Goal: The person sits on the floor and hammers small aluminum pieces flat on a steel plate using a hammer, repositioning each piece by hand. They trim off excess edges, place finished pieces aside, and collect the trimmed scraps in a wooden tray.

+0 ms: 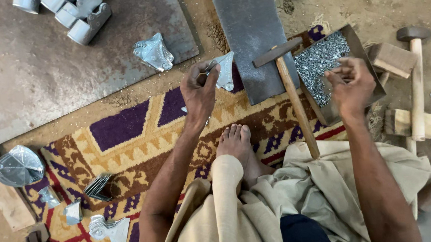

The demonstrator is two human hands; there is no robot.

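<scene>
My left hand [199, 89] holds a small embossed silver metal piece [225, 70] by its edge, above the patterned rug. My right hand [351, 84] hovers over a shallow tray [366, 52] full of tiny shiny metal bits [319, 62], fingers pinched together; whether anything is between them is too small to tell. A hammer [291, 91] with a wooden handle lies between my hands, its head resting on a dark metal slab [252, 29]. My bare foot [237, 142] rests on the rug.
A second embossed piece [154, 52] lies on a large rusty metal sheet [47, 61], with silver fittings [76, 12] at its far edge. More stamped pieces [98, 208] and a domed piece [18, 165] sit at left. A wooden mallet [415, 74] and blocks [391, 58] lie at right.
</scene>
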